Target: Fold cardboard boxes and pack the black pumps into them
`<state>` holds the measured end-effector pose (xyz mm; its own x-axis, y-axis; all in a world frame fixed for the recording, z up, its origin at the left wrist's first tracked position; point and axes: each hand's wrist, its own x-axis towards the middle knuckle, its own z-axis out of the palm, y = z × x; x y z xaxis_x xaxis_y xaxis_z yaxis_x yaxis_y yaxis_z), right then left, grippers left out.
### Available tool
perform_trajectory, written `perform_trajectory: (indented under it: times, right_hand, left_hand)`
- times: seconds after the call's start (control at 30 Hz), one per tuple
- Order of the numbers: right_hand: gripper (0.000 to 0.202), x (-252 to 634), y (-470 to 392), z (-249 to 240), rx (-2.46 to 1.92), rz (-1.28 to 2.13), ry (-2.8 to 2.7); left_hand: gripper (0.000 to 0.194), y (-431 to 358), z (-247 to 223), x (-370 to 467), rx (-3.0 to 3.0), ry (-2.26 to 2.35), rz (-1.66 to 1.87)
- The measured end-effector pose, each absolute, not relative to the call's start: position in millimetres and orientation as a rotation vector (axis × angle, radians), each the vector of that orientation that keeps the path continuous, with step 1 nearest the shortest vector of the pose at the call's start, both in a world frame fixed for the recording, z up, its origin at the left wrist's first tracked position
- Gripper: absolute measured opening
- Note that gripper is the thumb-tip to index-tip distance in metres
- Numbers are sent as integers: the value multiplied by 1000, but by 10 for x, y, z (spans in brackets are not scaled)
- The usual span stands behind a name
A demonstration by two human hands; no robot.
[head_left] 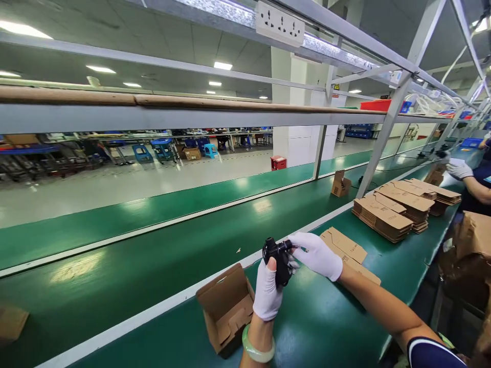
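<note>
In the head view, my left hand [267, 291], in a white glove with a bare thumb tip, holds up a small black device [279, 261] with a ribbed knob and a short barrel. My right hand [316, 255], also in a white glove, has its fingers closed at the barrel's end. A thin dark piece, perhaps a cable end, shows by those fingers; the glove hides much of it. Just left of my left wrist stands an open brown cardboard box [226, 312] with its lid raised. Under and beyond my right wrist lies a flat folded carton [347, 248].
Stacks of flat cartons [383, 217] lie to the right on the green bench. On the green conveyor [172, 245] beyond a white rail stand a small open box [340, 185] and another box [11, 322] at far left. A metal post [385, 135] rises ahead. At far right, a co-worker's gloved hand [459, 168] shows.
</note>
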<state>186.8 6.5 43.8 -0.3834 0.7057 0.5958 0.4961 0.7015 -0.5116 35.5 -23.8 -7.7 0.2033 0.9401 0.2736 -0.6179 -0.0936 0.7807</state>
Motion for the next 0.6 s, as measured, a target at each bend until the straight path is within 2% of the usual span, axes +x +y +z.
perform_trajectory:
  times: [0.1,0.23,0.3,0.43,0.6]
  right_hand:
    - [20,1842,7,520,-944,654,-2003]
    - [23,1725,25,636,-921,1110,-1873]
    - [24,1586,33,670,-896,1233,-1896]
    - [19,1165,48,715,-837,1081,-2195]
    - [6,622,114,623,-768,562,-2770]
  left_hand:
    - [54,-258,-19,359,1081,531,1442]
    - [67,-380,54,281,1127,651,1531]
    - [74,-471,35,140,1162,692,1560]
    - [80,-757,-236,-303,1468,1007,1474]
    - [45,-1159,-782,-641,2217,1825,1097]
